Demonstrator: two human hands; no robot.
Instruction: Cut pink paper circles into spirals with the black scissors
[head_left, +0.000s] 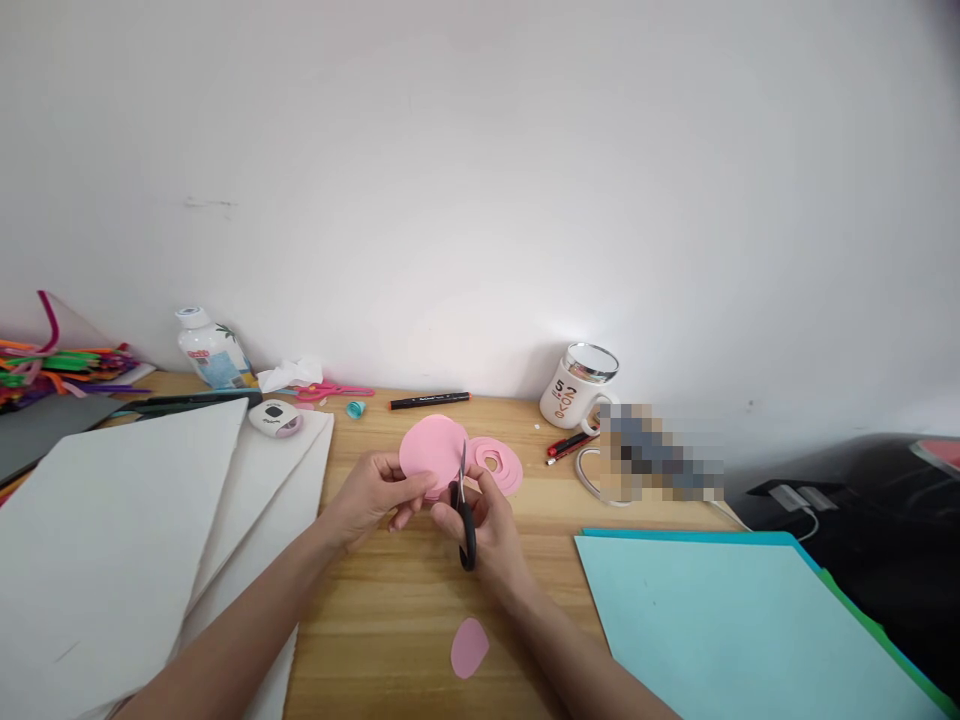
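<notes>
My left hand pinches a round pink paper disc by its lower edge, thumb on top. Black-handled scissors are in my right hand, with their blades at the disc's right edge. Whether the blades are parted is too small to tell. Behind my right fingers a spiral-cut pink paper piece lies on the wooden table. Closer to me, a small pink paper oval rests flat on the wood.
White sheets cover the left side, light blue sheets the right. Along the wall stand a white bottle and a mug. A black marker, pink scissors and a turquoise cap lie at the back.
</notes>
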